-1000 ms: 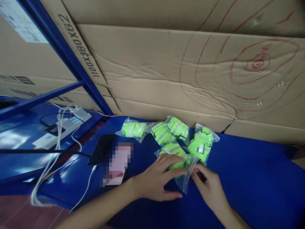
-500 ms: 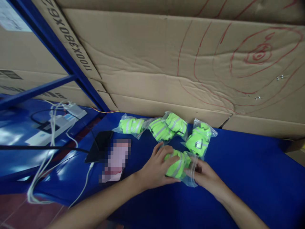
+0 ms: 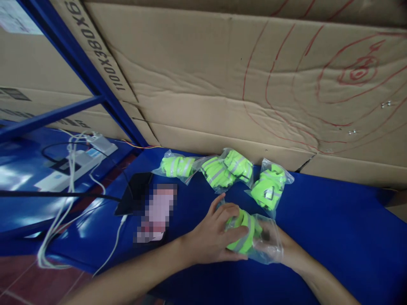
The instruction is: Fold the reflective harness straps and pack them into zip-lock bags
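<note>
A folded neon-green reflective vest (image 3: pixel 241 233) lies in a clear zip bag (image 3: pixel 270 250) above the blue tabletop. My left hand (image 3: pixel 216 231) is wrapped round the bagged vest from the left, fingers over its top and thumb along its near side. My right hand (image 3: pixel 267 239) reaches through the bag's mouth from the right, its fingers against the vest's right end. Plastic and cloth blur those fingertips, so their grip cannot be made out. Just beyond my hands lies another bagged vest (image 3: pixel 269 188).
More bagged vests (image 3: pixel 178 166) lie along the back of the blue table (image 3: pixel 333 228), by a cardboard wall (image 3: pixel 190 76). To the left are a pixelated pink object (image 3: pixel 157 212), a black device (image 3: pixel 135 192), white cables and a power strip (image 3: pixel 76 165). A blue frame post (image 3: pixel 70 63) rises there.
My right hand has pushed from the bag's mouth deeper inside, with the plastic now around it up to the wrist. My left hand keeps hold of the bagged vest. The view has shifted slightly.
</note>
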`<state>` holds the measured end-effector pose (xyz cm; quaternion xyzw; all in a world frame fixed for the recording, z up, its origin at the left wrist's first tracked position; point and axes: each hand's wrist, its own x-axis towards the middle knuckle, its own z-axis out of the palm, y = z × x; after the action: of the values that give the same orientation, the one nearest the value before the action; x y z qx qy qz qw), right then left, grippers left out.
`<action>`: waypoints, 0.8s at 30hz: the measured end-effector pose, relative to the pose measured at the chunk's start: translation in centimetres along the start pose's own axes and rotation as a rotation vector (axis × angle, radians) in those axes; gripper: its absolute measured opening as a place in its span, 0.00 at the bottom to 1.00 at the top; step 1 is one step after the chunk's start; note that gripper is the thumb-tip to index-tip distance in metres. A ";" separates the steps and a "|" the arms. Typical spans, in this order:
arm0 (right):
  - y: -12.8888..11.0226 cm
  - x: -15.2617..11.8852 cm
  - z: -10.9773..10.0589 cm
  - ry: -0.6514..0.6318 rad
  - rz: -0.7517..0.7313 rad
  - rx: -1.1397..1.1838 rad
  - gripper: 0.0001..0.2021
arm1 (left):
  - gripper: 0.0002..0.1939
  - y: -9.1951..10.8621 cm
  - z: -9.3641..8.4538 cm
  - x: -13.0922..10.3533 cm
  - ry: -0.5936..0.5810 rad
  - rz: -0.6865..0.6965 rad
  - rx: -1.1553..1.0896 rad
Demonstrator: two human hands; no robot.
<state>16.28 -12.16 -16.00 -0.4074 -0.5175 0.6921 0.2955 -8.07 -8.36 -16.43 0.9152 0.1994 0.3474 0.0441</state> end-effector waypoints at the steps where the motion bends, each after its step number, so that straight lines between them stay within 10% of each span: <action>1: 0.2 0.1 0.1 0.019 -0.012 -0.005 0.23 | 0.29 0.0 0.0 0.0 -0.011 0.012 -0.006; 14: -2.3 -0.6 -1.8 0.602 0.105 0.264 0.21 | 0.42 -0.8 -0.6 0.8 -0.059 -0.212 0.009; 21: -5.3 -2.9 -7.7 1.062 -0.288 0.476 0.08 | 0.08 -1.3 -1.5 1.2 0.126 -0.261 0.001; 24: -5.8 -3.2 -8.3 1.040 -0.357 0.484 0.04 | 0.24 -1.2 -1.1 1.2 0.140 -0.256 -0.035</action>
<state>24.97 -9.18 -10.72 -0.5203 -0.1933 0.4399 0.7059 -8.42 -6.84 -15.11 0.8549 0.3110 0.4054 0.0898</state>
